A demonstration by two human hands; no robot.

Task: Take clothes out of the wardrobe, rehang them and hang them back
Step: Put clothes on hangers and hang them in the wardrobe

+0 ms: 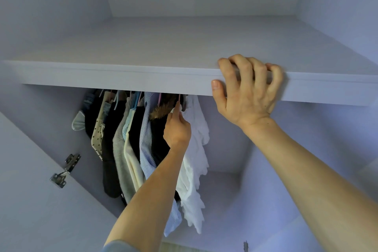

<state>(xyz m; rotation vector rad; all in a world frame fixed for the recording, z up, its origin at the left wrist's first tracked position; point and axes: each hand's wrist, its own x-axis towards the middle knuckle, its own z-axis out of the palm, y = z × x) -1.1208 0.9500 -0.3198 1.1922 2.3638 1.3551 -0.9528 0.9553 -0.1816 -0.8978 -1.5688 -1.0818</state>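
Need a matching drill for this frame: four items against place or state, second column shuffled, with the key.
Column one
1. left hand
2. right hand
3. white garment
4. hinge

Column two
a. fixed to the door at the left
b. grips the front edge of the shelf
c. hangs rightmost in the row of clothes
d. pinches a pink hanger

Pairs: 1-d, 2-b, 3-c, 4-a
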